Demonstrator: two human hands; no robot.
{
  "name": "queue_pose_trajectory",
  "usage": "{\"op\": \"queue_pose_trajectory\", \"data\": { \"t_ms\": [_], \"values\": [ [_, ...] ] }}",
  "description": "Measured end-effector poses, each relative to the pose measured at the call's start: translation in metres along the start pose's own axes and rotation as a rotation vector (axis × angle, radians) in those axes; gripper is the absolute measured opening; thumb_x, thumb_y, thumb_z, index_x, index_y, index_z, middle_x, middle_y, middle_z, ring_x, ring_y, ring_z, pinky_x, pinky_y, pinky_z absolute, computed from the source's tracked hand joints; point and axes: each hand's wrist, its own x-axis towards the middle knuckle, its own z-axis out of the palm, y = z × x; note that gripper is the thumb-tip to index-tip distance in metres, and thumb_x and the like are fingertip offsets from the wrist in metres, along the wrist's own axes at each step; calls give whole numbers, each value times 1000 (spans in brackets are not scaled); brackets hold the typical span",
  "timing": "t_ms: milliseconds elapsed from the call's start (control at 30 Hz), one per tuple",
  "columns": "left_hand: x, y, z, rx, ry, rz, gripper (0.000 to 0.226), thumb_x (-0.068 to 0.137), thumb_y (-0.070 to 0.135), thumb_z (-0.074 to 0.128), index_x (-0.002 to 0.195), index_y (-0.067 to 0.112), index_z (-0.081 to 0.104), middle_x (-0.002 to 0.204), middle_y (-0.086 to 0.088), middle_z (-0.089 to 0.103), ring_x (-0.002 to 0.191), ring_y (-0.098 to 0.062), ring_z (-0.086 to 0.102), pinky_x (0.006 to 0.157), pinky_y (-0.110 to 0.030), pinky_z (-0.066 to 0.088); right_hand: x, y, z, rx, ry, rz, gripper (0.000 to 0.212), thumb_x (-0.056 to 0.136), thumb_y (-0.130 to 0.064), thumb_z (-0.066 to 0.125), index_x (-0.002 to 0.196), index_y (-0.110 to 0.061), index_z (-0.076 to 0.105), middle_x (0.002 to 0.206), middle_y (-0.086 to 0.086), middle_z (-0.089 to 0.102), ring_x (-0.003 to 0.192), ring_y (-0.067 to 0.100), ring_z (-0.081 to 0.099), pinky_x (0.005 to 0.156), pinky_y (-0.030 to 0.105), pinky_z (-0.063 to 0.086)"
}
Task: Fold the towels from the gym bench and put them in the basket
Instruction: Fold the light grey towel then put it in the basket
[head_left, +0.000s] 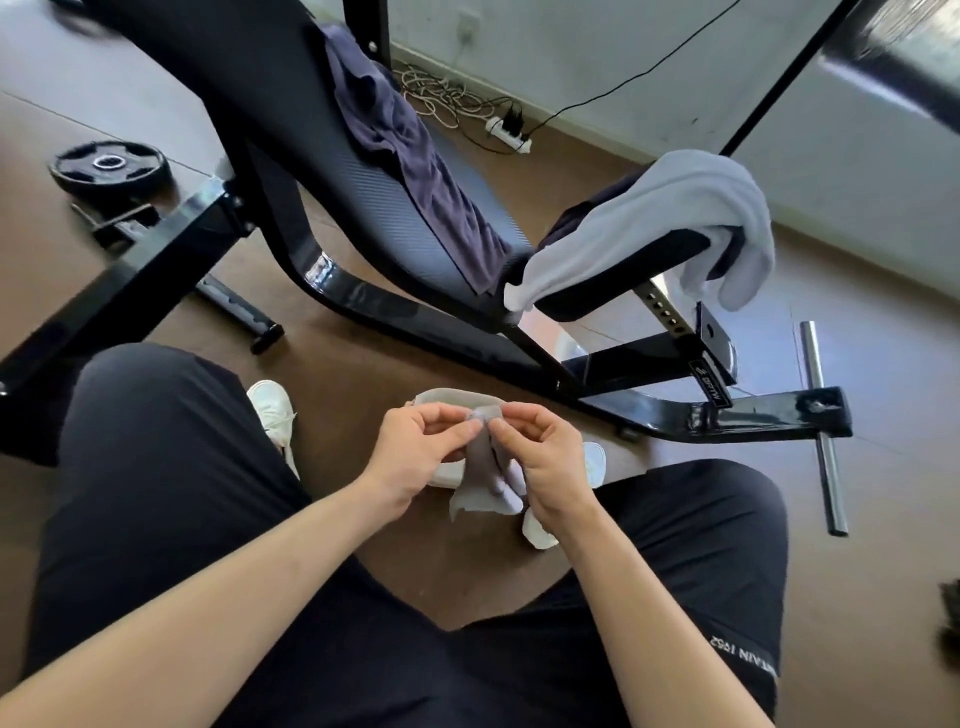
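My left hand (415, 449) and my right hand (545, 460) pinch the top edge of a small grey towel (480, 480) between my knees, fingertips almost touching. The towel hangs down bunched below my fingers. Under my hands sits a pale round basket (454, 399), mostly hidden. On the black gym bench (374, 192) a dark purple towel (410, 161) lies along the backrest. A light grey towel (675, 213) drapes over the bench's seat pad at the right.
A black weight plate (109, 166) lies on the brown floor at left. A steel bar (823, 431) crosses the bench foot at right. A power strip (506, 132) with tangled cables sits by the wall. My white shoes (272, 410) flank the basket.
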Motion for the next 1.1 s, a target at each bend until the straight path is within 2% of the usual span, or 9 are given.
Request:
{"op": "queue_pose_trajectory", "data": {
  "t_ms": [100,200,300,433,667,767,867,967,1100],
  "values": [
    [2,-3,-2,78,-33,8,15,90,12,75,104,13,79,96,-1,80,98,-19,75,86,-34,61,1,1,-1,-48,-16,-16,18,88,-7,77,80,-23,79,86,5,77,81,13,72,71,25,56],
    [0,-5,-3,109,-17,13,16,90,14,75,104,16,81,98,1,80,102,-20,73,87,-37,61,2,4,-3,-101,-2,-86,11,88,-7,76,86,-18,78,87,5,77,81,12,71,73,23,56],
    [-2,-4,-5,122,48,10,14,89,17,77,101,17,82,94,6,80,96,-12,74,78,-28,61,2,8,-2,-169,37,-157,6,88,-7,77,92,-11,78,89,6,77,82,10,70,75,23,57],
    [-6,-3,-3,73,28,-2,14,88,12,78,101,11,81,93,-3,80,93,-18,77,79,-31,62,2,13,2,-316,-48,-184,8,88,-9,77,96,-8,78,90,2,78,85,9,71,79,25,58],
    [-10,1,-2,-33,-85,-54,29,100,-2,50,102,6,78,98,-18,78,95,-31,76,77,-33,64,3,17,5,-429,23,-274,19,78,-19,88,84,-10,73,78,-1,72,68,4,62,65,19,53],
    [-11,3,-5,-8,-137,-29,35,101,-2,44,106,7,77,100,-17,78,96,-30,76,79,-33,63,2,16,3,-436,22,-279,13,81,-16,85,84,-11,73,77,-2,72,69,4,64,65,19,53],
    [-7,4,-10,77,-159,15,32,102,1,47,108,8,77,100,-12,79,95,-26,76,81,-33,62,4,10,-3,-416,-13,-270,7,85,-11,80,85,-13,73,79,-3,72,71,4,65,67,18,52],
    [1,1,-19,309,-94,204,21,95,4,64,107,16,77,98,-2,78,95,-18,73,78,-26,58,5,1,-13,-448,-66,-294,9,87,-9,78,85,-16,71,82,-5,71,75,2,63,70,18,52],
    [13,-4,-30,659,-111,403,38,85,15,79,121,23,71,116,10,70,108,-6,64,88,-19,52,3,-8,-24,-478,-135,-317,9,90,-8,74,92,-16,70,87,-8,69,80,6,62,74,24,53]
  ]
}}
